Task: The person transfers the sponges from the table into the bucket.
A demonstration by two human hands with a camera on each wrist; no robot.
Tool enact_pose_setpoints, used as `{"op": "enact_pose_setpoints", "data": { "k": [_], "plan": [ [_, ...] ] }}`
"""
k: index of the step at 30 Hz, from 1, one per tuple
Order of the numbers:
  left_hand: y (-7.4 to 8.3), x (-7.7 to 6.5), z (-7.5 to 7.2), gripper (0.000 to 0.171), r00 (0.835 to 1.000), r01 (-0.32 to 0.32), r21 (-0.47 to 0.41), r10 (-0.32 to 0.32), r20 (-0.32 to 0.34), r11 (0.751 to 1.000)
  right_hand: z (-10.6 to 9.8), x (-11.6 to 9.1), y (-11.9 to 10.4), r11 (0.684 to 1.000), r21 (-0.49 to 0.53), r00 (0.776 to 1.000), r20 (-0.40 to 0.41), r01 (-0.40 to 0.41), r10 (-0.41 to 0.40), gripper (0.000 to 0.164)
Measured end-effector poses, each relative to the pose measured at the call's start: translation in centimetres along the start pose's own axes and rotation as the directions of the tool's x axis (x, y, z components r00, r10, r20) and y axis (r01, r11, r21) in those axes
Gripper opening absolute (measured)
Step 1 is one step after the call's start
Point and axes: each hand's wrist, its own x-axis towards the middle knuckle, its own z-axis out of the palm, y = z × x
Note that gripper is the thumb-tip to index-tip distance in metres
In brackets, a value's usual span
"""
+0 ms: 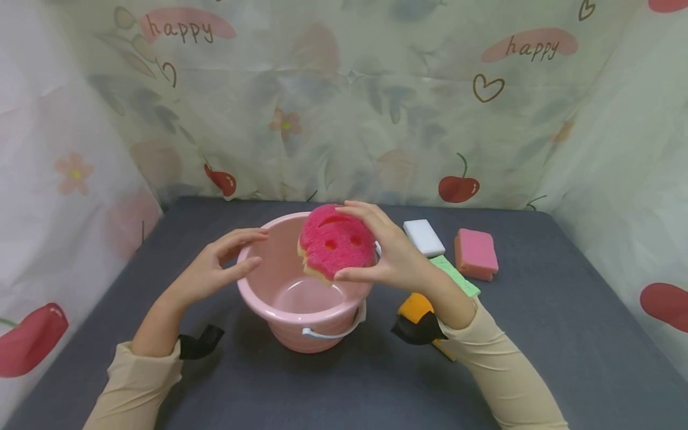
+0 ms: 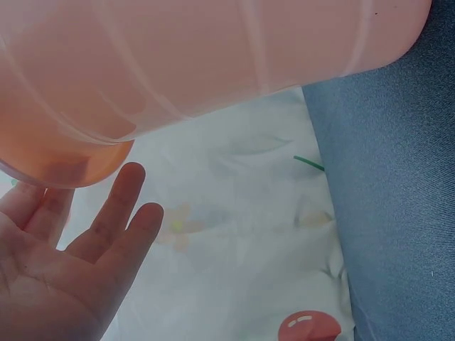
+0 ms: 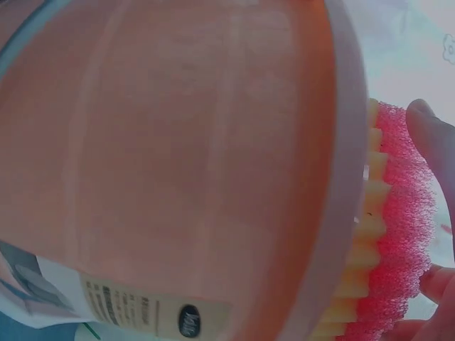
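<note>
My right hand [image 1: 395,254] holds a round pink sponge [image 1: 338,232] with two eye holes and a mouth slit. Its thumb lies along one edge and the fingers along the other. The sponge is over the mouth of a pink bucket [image 1: 309,340], and its wavy yellow underside [image 3: 361,259] appears just beyond the rim in the right wrist view. At the bucket's left side, my left hand [image 1: 215,266] has thumb and fingers spread apart right at the rim, holding nothing. In the left wrist view its fingers [image 2: 119,202] are loosely extended beside the bucket.
Right of the bucket lie a white sponge [image 1: 424,237], a pink block sponge [image 1: 477,254], a green sponge [image 1: 455,276] and an orange item [image 1: 415,307], partly covered by the right wrist's black strap [image 1: 416,330]. The bucket's white handle [image 1: 335,332] hangs down in front. Patterned curtains surround the dark table.
</note>
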Motion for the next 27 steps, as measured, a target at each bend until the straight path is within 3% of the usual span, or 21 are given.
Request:
{"op": "enact_pose_setpoints", "data": {
  "k": [16,27],
  "plan": [
    [-0.4,0.0,0.0,0.042,1.000,0.020,0.032,-0.020,0.000,0.999,1.7,0.6,1.0,0.999,0.049,0.996,0.087,-0.019,0.015,0.080],
    [-0.2,0.0,0.0,0.041,1.000,0.011,0.025,-0.011,0.000,1.000,2.2,0.6,1.3,1.000,-0.010,0.994,0.107,-0.027,0.028,0.080]
  ]
}}
